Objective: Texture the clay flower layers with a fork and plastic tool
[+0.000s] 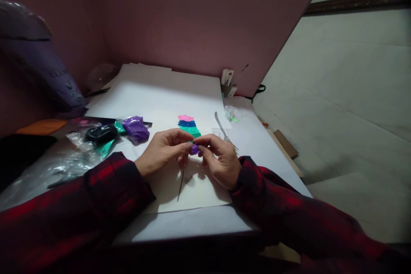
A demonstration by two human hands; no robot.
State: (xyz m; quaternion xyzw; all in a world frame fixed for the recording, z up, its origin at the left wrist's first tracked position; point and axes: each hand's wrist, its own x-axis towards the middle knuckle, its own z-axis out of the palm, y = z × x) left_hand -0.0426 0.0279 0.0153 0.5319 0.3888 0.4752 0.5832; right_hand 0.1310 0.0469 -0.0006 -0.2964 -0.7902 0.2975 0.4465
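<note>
My left hand and my right hand meet above a white sheet, fingers pinched on a small lump of purple modelling clay. Just beyond the fingertips, textured bands lie on the paper: a pink band, a dark blue band and a teal band. My hands hide whatever is at the near end of the teal. A thin dark stick points down from under my left fingers; whether they hold it, I cannot make out. A fork and a curved pale utensil lie beyond my right hand.
Left of my hands lie a wrapped purple clay pack, a black clay pack and crumpled plastic. A lilac bag-like object stands at far left. At the back right are white holders and a small plastic bag.
</note>
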